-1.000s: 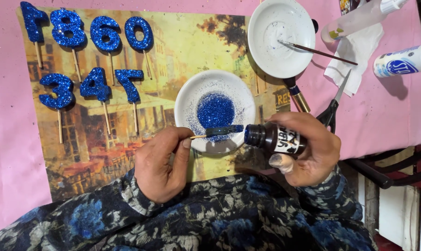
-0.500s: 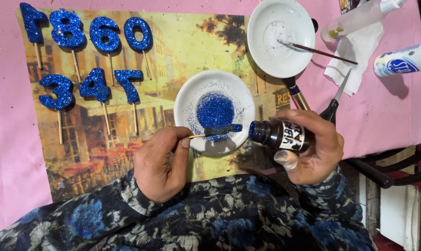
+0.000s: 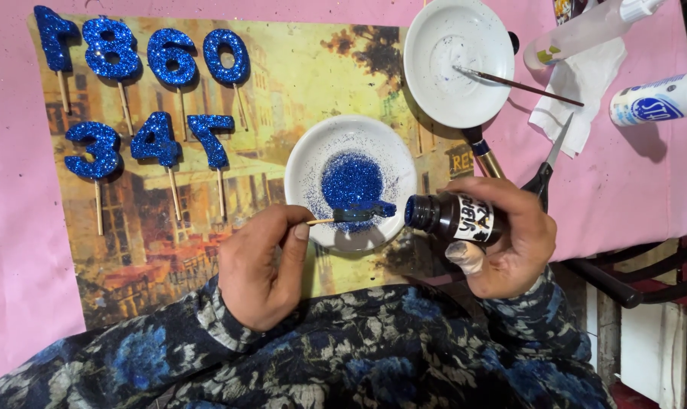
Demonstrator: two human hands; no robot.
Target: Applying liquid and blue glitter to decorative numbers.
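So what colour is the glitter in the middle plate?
Deep blue glitter, heaped in a white plate; the head view shows it clearly.

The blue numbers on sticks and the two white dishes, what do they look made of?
The blue numbers look coated in glitter: grainy, sparkling surfaces on pale, probably wooden sticks. What is under the glitter cannot be told. The white dishes look like glazed ceramic or glossy plastic: smooth and shiny.

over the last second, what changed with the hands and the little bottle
The right hand turned the dark bottle slightly in its fingers, its mouth nearer the glittered piece on the stick the left hand holds. The plate and blue numbers stayed put.
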